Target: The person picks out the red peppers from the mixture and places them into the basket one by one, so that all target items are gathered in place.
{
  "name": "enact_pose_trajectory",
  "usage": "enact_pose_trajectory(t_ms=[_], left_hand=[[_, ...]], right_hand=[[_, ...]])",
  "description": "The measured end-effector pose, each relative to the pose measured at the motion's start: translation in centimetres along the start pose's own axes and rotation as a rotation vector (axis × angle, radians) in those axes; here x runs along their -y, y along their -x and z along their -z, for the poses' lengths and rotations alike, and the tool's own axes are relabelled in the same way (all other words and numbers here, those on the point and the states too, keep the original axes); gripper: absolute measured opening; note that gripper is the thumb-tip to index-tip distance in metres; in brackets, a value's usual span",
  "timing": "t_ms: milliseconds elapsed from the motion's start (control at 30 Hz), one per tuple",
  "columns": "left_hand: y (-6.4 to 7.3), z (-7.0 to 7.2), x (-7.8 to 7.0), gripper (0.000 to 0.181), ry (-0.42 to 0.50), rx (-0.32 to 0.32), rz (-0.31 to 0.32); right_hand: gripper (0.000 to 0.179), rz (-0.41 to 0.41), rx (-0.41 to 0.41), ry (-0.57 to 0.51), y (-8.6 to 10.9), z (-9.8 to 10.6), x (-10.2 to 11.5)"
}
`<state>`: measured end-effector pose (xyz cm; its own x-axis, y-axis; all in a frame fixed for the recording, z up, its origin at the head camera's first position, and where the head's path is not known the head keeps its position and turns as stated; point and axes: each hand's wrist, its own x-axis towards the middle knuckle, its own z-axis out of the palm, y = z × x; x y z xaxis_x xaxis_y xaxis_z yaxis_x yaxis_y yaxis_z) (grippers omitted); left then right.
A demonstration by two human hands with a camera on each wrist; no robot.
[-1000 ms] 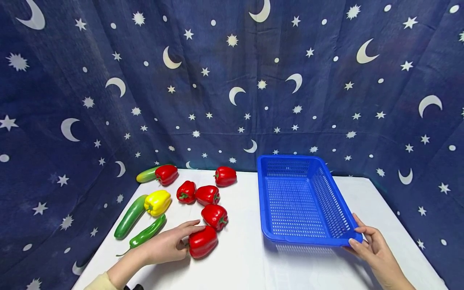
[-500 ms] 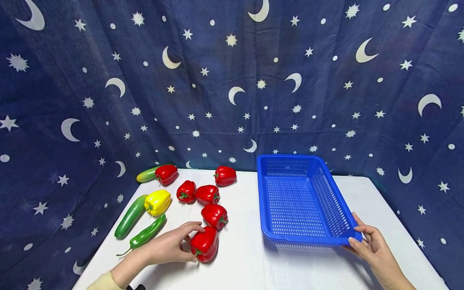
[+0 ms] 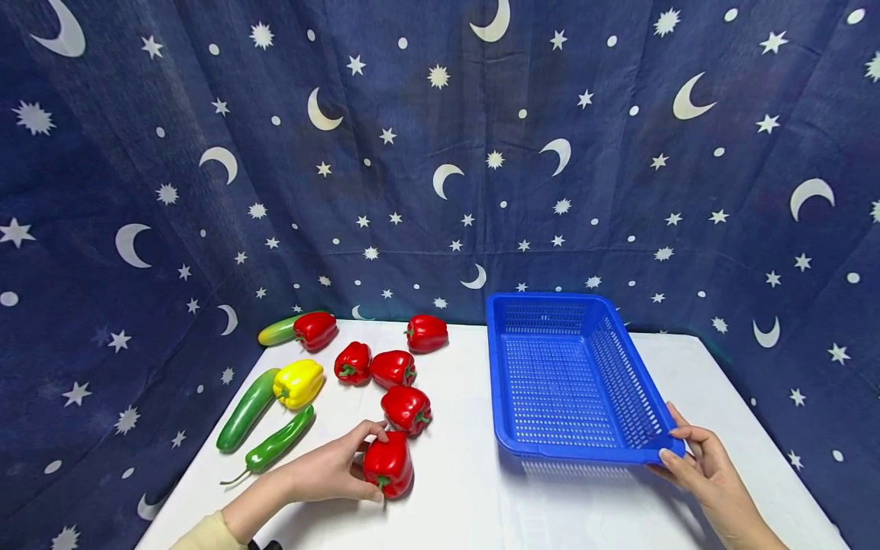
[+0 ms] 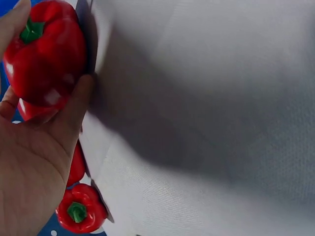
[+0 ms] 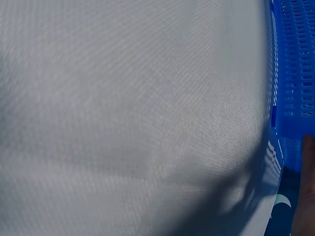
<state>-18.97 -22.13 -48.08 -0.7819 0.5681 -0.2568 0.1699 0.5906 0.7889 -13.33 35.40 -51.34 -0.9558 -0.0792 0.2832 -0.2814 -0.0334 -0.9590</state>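
Near left at the table [image 3: 454, 512], your left hand [image 3: 333, 470] curves around the nearest red pepper [image 3: 389, 462], thumb nearside; your right hand [image 3: 711, 470] pinches the blue basket [image 3: 584, 456] at its near right corner. Only the left wrist view shows your left palm [image 4: 34, 167].

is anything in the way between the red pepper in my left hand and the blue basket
Nothing visible stands between the held red pepper and the blue basket, only white tabletop. The basket's left rim likely needs clearing; another red pepper sits just behind.

Red pepper [image 3: 389, 463], left of perforated blue basket [image 3: 584, 455]
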Motion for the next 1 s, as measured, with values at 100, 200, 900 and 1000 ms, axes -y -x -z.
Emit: enact_pose_trajectory(t_ms=[100, 200, 900, 1000], left_hand=[[0.09, 0.04, 0.11, 0.069, 0.062, 0.021, 0.006], [0.16, 0.1, 0.27, 0.067, 0.12, 0.036, 0.0], [0.44, -0.56, -0.03, 0.082, 0.11, -0.007, 0.056], [0.43, -0.63, 0.07, 0.08, 0.13, -0.013, 0.066]], right_hand=[[0.031, 0.003, 0.001, -0.001, -0.01, -0.01, -0.02], [0.031, 0.0, -0.001, -0.003, 0.01, -0.03, -0.04], [0.031, -0.038, -0.026, 0.015, 0.06, -0.13, 0.04], [0.03, -0.059, -0.038, 0.019, -0.01, -0.08, 0.12]])
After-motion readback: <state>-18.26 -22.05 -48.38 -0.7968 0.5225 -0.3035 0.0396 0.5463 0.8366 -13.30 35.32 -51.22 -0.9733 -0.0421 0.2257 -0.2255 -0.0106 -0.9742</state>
